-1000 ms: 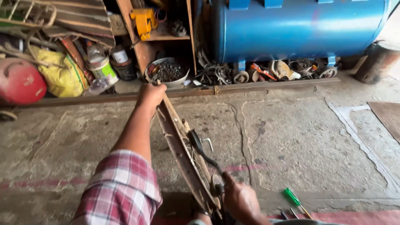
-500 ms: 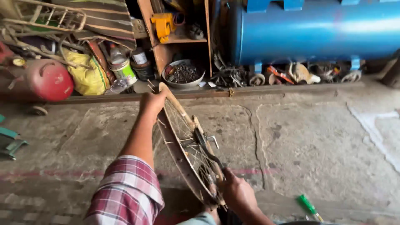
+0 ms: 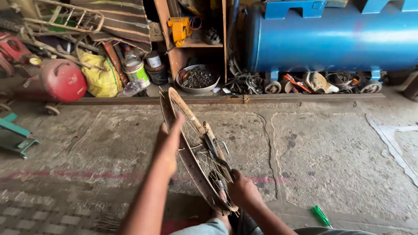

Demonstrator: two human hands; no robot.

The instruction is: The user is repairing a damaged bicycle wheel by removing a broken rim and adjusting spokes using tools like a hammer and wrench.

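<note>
Wheel (image 3: 191,143): stood on edge, steadied.
Left hand (image 3: 167,141): flat against rim.
Right hand (image 3: 241,191): gripping wheel's near edge.

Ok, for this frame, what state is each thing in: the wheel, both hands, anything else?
Rusty spoked bicycle wheel: upright on edge, tilted, no tyre.
Left hand: fingers straight, flat against the rim.
Right hand: closed on the wheel's lower part.
Round metal bowl: filled with small dark parts.
Green screwdriver: lying on the concrete floor.

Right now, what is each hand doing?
Left hand: open, fingers flat against the wheel rim.
Right hand: closed on the wheel's lower part, near the spokes.
</note>
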